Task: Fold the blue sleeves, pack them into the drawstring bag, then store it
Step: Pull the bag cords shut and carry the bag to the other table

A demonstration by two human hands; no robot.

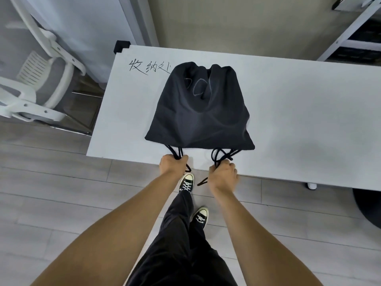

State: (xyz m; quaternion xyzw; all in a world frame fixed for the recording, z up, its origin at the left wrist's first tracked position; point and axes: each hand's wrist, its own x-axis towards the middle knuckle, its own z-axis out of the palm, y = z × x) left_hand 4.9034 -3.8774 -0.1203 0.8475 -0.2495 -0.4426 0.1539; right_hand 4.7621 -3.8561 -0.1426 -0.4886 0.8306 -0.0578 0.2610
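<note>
We stood at the near edge of the white tabletop. The black drawstring bag lay flat on it, its gathered mouth at the far end beside handwritten characters inked on the surface. The blue sleeves were not visible; soft bulges in the cloth suggested something inside, though we could not confirm it.

Our left hand was clenched around the left pair of cords. Our right hand was clenched around the right cords, which looped loosely above the fist. Loose cord ends hung below both hands, past the table edge.

Handling notes: we judged the bag thin, limp and light, likely to sag and fold wherever unsupported. The fabric looked smooth, possibly slippery on the tabletop. The cords seemed the surest hold, one bundle per hand, letting the cloth trail or hang.
</note>
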